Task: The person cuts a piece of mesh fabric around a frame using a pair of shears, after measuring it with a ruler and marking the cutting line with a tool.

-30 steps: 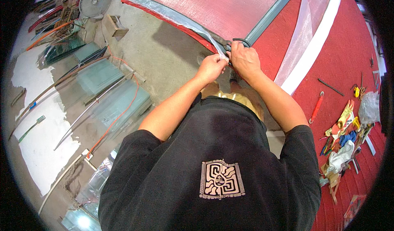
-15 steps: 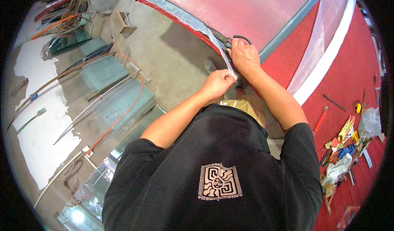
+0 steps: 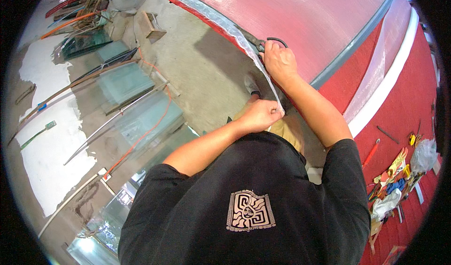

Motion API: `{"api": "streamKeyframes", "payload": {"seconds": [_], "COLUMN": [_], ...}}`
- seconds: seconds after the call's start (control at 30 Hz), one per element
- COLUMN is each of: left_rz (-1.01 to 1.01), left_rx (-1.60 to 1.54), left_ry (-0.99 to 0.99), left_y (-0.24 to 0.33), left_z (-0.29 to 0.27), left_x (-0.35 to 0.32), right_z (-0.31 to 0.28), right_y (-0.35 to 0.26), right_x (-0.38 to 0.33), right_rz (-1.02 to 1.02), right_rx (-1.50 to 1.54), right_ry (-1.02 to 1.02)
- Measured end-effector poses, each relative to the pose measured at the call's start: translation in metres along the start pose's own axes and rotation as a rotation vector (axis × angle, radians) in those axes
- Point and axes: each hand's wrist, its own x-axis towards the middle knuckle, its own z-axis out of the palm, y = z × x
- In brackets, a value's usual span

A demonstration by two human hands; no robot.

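Note:
A screen panel of pale translucent mesh (image 3: 300, 20) in a grey frame (image 3: 351, 48) lies on a red-covered table (image 3: 406, 110). A narrow strip of the mesh (image 3: 264, 70) hangs off the panel's near left edge toward me. My left hand (image 3: 260, 115) pinches the strip's loose end, close to my body. At the panel's edge, my right hand (image 3: 280, 63) is closed round black-handled scissors (image 3: 258, 44). Their blades point away from me to the upper left, along the grey frame beside the strip; whether they are parted is unclear.
Gloves (image 3: 393, 167), tools and a clear plastic bag (image 3: 423, 155) are heaped on the table's right. A white strip (image 3: 383, 98) with sheer mesh runs beside the panel. Glass sheets (image 3: 124, 84), an orange cord (image 3: 141, 135) and a wooden box (image 3: 152, 27) are at left.
My left hand has drawn the strip's end nearer to me, and more of the strip hangs free. The scissors stay at the panel's edge. The whole view has shifted slightly.

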Motion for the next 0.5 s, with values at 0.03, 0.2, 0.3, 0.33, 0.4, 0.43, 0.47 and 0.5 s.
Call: {"api": "streamKeyframes", "payload": {"seconds": [0.03,0.2,0.3,0.33,0.4,0.43,0.47,0.5], "left_rz": [-0.02,0.109,0.121,0.115,0.209,0.275,0.341,0.353], "left_rx": [0.031,0.065,0.026,0.015,0.004,0.0,-0.004,-0.045], "left_ry": [-0.028,-0.075,-0.124,-0.145,-0.127,-0.11,-0.094,-0.095], "left_y": [0.006,0.004,0.006,0.006,0.003,-0.004,-0.009,-0.007], "left_z": [-0.006,-0.022,-0.03,-0.033,-0.035,-0.033,-0.032,-0.035], "left_x": [-0.001,-0.008,-0.012,-0.013,-0.015,-0.015,-0.015,-0.017], "right_z": [0.002,-0.001,0.004,0.006,0.008,0.009,0.009,0.012], "right_y": [-0.002,-0.018,-0.021,-0.022,-0.026,-0.029,-0.031,-0.033], "right_x": [0.006,0.039,0.057,0.062,0.074,0.08,0.086,0.092], "right_rz": [-0.006,0.002,-0.012,-0.017,-0.011,-0.001,0.009,0.002], "right_rx": [-0.004,-0.024,-0.024,-0.021,-0.005,0.007,0.019,0.013], "right_ry": [0.004,-0.023,-0.01,-0.011,-0.026,-0.04,-0.053,-0.047]}}
